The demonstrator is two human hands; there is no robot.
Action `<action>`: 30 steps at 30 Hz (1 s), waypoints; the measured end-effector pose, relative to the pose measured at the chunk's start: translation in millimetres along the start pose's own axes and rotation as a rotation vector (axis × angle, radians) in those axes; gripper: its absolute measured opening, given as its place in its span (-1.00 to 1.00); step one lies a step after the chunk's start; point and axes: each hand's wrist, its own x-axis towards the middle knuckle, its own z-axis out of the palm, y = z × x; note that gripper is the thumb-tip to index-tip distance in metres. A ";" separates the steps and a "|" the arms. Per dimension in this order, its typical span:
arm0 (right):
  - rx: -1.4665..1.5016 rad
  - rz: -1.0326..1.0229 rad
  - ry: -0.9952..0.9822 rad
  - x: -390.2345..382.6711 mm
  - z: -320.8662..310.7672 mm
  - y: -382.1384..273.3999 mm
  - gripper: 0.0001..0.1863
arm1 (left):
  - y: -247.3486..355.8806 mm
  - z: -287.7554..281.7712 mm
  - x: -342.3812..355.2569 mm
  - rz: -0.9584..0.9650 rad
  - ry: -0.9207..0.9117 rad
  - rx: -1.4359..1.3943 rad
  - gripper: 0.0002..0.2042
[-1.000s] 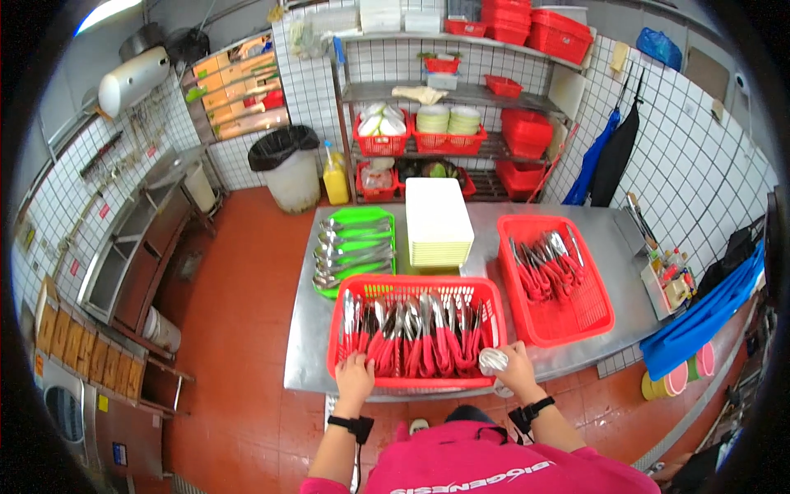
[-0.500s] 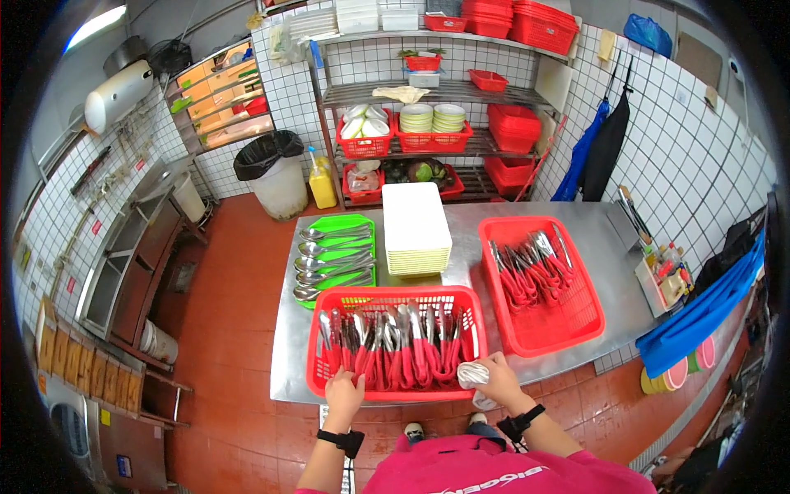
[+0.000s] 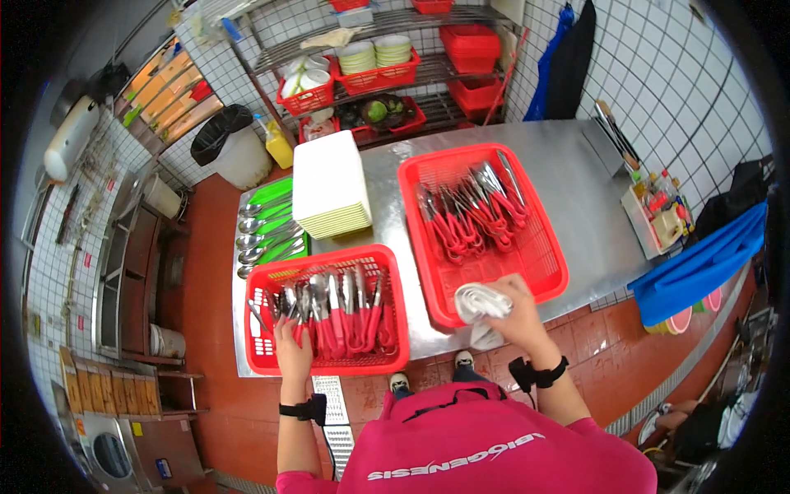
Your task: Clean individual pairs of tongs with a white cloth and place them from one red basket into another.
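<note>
Reaching into the near red basket (image 3: 262,346), the left hand (image 3: 292,350) has its fingers down among the red-handled utensils (image 3: 341,309), but whether they're closed on one or just resting on the pile can't be told, since the fingertips are buried in the handles. The right hand (image 3: 517,311) is curled around a crumpled white cloth (image 3: 481,303), fingers pressed into it, held over the front edge of the second red basket (image 3: 543,263); part of the cloth hangs below the hand & hides the basket rim there. Utensils in the near basket lie packed side by side, red handles twd the person, metal ends pointing away; too small to tell spoons from forks. The second basket holds a looser heap of the same kind of red-handled pieces (image 3: 469,206) at its far end. Both baskets sit on a steel table (image 3: 576,173). Behind the near basket, a green tray (image 3: 276,193) w/ large metal ladles or spoons, partly cut off by the basket's far wall. Just beside it, a stack of white square plates or trays (image 3: 329,185). The person's pink shirt (image 3: 485,445) blocks the table's front edge & floor below.
</note>
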 end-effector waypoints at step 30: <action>-0.168 0.104 0.090 -22.7 -91.5 123.0 -0.49 | 447.0 299.2 156.6 0.489 -0.657 0.088 -0.68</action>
